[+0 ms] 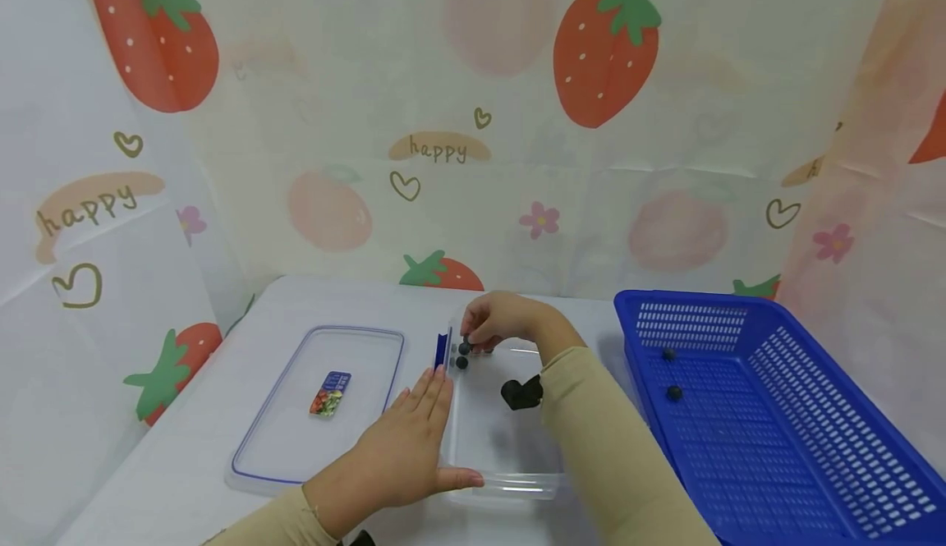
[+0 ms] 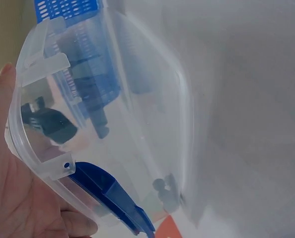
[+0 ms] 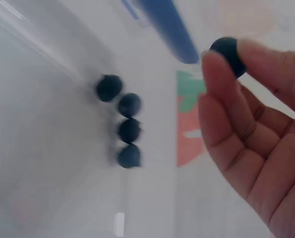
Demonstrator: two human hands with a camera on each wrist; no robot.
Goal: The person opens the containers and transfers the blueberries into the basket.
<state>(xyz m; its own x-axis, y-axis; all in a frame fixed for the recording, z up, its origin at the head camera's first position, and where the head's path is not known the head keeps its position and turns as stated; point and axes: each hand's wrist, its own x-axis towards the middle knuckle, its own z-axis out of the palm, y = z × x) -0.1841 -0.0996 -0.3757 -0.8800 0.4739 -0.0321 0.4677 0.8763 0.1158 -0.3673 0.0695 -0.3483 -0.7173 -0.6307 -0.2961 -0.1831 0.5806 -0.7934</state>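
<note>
Between the thumb and fingertips of my right hand (image 1: 510,320) is a dark blueberry (image 3: 227,52), pinched above the far left end of a clear plastic container (image 1: 510,484). Several more blueberries (image 3: 129,130) lie close together inside the container, by its wall. My left hand (image 1: 399,456) rests along the container's left side, fingers straight and thumb spread towards the near rim. A blue clip latch (image 2: 105,191) hangs from the container's side near the left fingers.
A blue perforated basket (image 1: 769,308) stands on the right, with two blueberries (image 1: 674,393) in it. Left of the container lies a clear lid (image 1: 273,447) with a blue seal and a printed label (image 1: 330,394). A strawberry-patterned sheet (image 1: 517,160) hangs behind the table.
</note>
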